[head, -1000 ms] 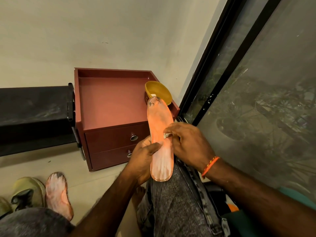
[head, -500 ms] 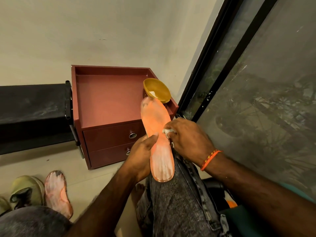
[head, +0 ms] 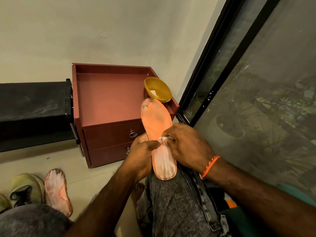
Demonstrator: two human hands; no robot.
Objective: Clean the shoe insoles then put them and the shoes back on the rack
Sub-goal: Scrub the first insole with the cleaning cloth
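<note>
An orange insole (head: 157,120) with a whitish worn heel rests lengthwise on my right knee, toe pointing away. My left hand (head: 142,154) grips its left edge at the middle, thumb across the top. My right hand (head: 186,146) pinches a small white wad of cloth (head: 163,138) and presses it on the insole's middle. A second orange insole (head: 57,190) lies on the floor at lower left, beside an olive-green shoe (head: 25,187). The edge of another shoe (head: 3,202) shows at the far left.
A maroon two-drawer cabinet (head: 111,132) stands ahead against the wall, with a yellow bowl (head: 158,89) on its right corner. A black rack (head: 32,106) sits to its left. A dark-framed glass window (head: 256,100) runs along my right.
My right hand with the cloth has slid down the insole toward its middle, closer to my left thumb. The insole has stayed on my knee in my left hand's grip.
</note>
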